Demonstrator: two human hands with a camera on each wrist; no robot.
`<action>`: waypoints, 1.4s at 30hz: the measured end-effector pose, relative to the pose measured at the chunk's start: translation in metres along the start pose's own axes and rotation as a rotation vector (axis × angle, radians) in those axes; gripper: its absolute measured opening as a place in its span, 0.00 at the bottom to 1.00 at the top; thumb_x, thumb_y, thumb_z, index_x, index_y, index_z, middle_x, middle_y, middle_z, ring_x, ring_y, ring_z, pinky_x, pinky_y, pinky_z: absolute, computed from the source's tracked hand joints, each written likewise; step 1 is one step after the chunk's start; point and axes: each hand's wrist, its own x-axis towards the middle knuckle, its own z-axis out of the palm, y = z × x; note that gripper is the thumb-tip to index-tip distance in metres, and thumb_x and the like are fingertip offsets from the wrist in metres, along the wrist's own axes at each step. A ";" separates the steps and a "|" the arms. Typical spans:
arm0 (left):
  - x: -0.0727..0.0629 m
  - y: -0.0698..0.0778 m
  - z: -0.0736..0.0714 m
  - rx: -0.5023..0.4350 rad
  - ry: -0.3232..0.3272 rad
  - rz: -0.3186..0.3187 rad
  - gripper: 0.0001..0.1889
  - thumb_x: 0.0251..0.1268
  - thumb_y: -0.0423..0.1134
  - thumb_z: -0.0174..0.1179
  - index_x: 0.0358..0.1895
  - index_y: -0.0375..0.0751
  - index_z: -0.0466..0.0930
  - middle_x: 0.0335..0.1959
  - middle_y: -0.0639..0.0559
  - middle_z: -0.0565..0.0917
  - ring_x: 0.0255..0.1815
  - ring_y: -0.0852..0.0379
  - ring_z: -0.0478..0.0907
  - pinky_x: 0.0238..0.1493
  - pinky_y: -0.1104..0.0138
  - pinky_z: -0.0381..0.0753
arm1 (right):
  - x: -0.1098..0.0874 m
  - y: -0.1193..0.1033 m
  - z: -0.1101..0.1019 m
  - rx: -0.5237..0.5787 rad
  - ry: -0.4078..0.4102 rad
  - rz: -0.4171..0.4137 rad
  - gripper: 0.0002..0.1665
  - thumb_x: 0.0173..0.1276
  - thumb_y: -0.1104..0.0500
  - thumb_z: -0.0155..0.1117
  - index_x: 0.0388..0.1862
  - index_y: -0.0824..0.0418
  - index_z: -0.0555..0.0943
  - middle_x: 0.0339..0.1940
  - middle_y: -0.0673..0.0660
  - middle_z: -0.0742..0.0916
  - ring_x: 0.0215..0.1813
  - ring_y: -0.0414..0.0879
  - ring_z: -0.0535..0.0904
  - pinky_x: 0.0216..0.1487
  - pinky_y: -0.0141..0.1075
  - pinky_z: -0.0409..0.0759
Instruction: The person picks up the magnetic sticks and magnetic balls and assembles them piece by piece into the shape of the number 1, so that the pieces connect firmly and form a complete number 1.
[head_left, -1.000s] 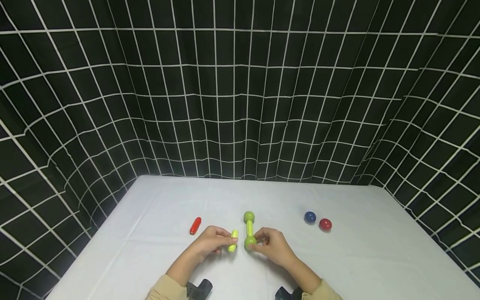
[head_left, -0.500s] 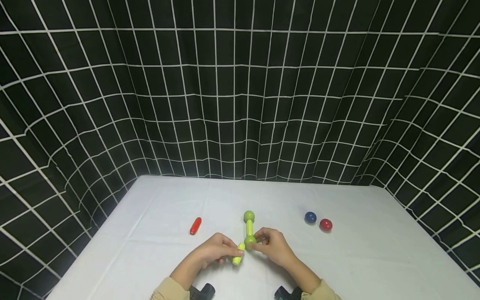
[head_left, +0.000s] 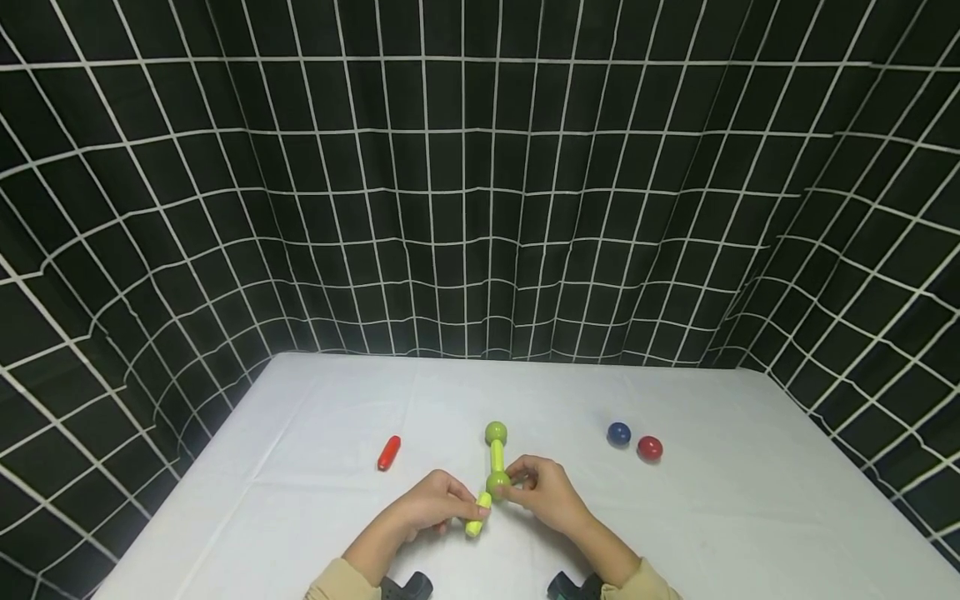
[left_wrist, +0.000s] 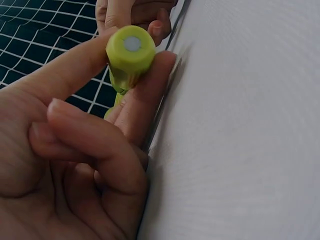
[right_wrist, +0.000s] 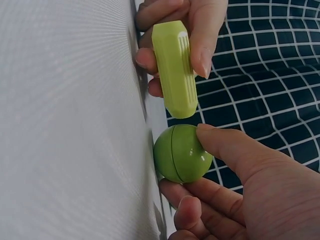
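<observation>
My left hand (head_left: 444,502) pinches a short yellow-green ribbed rod (right_wrist: 175,70) between thumb and fingers. A pale round spot marks the rod's end in the left wrist view. Thumb and fingers of my right hand (head_left: 546,493) grip the near green ball (right_wrist: 182,153), which has a seam around it. A second yellow-green rod (head_left: 497,455) runs from this ball to the far green ball (head_left: 496,432), making a dumbbell shape on the table. The held rod's tip is right beside the near ball; in the right wrist view a narrow gap appears between them.
A red rod (head_left: 388,453) lies to the left on the white-covered table (head_left: 315,417). Off to the right sit a blue ball (head_left: 618,434) and a dark red ball (head_left: 650,449). A black curtain (head_left: 480,208) with a white grid surrounds the back and sides.
My left hand has brought its rod to the right and nearer to me, up to the near green ball, and tilted it. My right hand keeps its grip, practically unmoved.
</observation>
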 end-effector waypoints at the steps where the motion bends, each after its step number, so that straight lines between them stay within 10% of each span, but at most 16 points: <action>1: 0.000 0.000 0.000 -0.002 -0.001 0.002 0.12 0.47 0.45 0.70 0.27 0.39 0.85 0.20 0.56 0.83 0.09 0.68 0.59 0.11 0.78 0.60 | 0.000 0.000 0.000 0.002 0.000 -0.001 0.18 0.52 0.51 0.72 0.35 0.62 0.82 0.31 0.53 0.87 0.19 0.36 0.64 0.15 0.25 0.62; 42: 0.000 0.003 0.013 0.073 0.072 0.061 0.15 0.46 0.49 0.69 0.18 0.41 0.83 0.13 0.57 0.79 0.08 0.66 0.59 0.10 0.77 0.61 | 0.000 0.003 0.001 0.007 -0.011 -0.051 0.18 0.53 0.51 0.71 0.34 0.63 0.82 0.32 0.55 0.87 0.17 0.33 0.63 0.14 0.24 0.62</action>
